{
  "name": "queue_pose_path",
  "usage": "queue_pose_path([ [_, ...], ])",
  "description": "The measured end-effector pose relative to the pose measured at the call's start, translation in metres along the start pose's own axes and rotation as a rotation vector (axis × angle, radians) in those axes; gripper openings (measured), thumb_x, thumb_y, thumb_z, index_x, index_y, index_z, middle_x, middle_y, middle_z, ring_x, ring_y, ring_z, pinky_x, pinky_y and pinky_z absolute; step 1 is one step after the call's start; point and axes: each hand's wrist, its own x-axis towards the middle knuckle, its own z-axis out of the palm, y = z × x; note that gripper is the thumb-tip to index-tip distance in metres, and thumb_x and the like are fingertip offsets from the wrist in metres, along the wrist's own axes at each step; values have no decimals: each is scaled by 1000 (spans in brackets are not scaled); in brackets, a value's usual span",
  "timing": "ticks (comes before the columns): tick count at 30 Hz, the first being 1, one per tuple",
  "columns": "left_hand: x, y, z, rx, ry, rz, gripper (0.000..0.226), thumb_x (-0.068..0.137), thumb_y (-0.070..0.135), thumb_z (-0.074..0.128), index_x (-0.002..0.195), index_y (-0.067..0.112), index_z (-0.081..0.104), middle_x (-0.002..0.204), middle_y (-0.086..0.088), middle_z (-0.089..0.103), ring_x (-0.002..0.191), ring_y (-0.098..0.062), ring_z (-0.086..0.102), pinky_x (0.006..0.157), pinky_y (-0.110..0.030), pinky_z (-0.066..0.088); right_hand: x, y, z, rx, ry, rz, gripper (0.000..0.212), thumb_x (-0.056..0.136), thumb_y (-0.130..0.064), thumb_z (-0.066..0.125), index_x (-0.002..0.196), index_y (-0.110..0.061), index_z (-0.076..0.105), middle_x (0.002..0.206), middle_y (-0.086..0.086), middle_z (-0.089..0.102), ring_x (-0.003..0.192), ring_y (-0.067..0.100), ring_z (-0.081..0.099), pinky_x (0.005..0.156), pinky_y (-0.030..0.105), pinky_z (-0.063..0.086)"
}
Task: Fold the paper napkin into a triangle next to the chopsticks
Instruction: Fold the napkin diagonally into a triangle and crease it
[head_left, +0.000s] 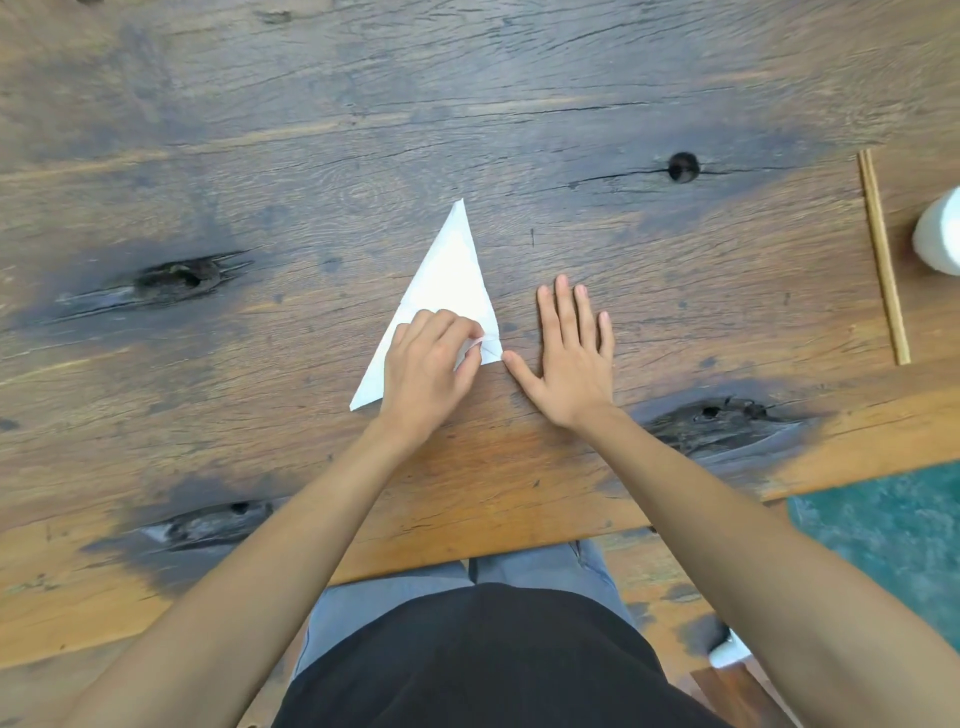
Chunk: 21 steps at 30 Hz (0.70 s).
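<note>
A white paper napkin (451, 275) lies on the wooden table (311, 156), folded into a tall triangle with its tip pointing away from me. My left hand (428, 366) rests on the triangle's near part and pinches its right corner between thumb and fingers, lifting that corner slightly. My right hand (569, 353) lies flat on the bare wood just right of the napkin, fingers spread, thumb tip touching the napkin's right corner. A pair of wooden chopsticks (883, 254) lies far to the right, well apart from the napkin.
A white rounded object (943, 236) sits at the right edge, just beyond the chopsticks. The table has dark knots and a hole (683, 167). Its near edge runs by my lap; a green surface (893, 540) shows below right.
</note>
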Motion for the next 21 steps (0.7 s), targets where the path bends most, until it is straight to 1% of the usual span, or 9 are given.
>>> queue_pose_path([
  [4, 0, 0, 7, 55, -65, 39, 9, 87, 15, 70, 95, 16, 71, 93, 2, 70, 90, -30, 62, 75, -40, 45, 0, 0, 2, -6, 6, 1, 92, 97, -75, 29, 166, -24, -3, 175, -1, -11, 161, 19, -13, 129, 51, -3],
  [7, 0, -4, 12, 86, -102, 66, 12, 86, 16, 70, 97, 18, 73, 96, 3, 70, 93, -29, 62, 76, -39, 42, 0, 0, 2, -10, 7, -1, 91, 97, -75, 28, 166, -24, -3, 175, -1, -11, 161, 19, -13, 129, 50, -4],
  [13, -2, -13, 18, 98, -116, 88, 12, 85, 19, 72, 96, 21, 75, 99, 6, 71, 94, -28, 62, 76, -39, 44, 1, 0, 1, -17, 1, -3, 91, 97, -73, 27, 166, -23, -4, 175, 0, -12, 161, 20, -14, 129, 51, -4],
  [21, -1, -20, 25, 97, -120, 101, 12, 85, 23, 71, 96, 22, 77, 100, 7, 70, 96, -26, 61, 78, -38, 42, 1, 1, 2, -25, 10, -9, 90, 98, -73, 27, 166, -23, -3, 175, 0, -10, 161, 21, -12, 129, 51, -2],
])
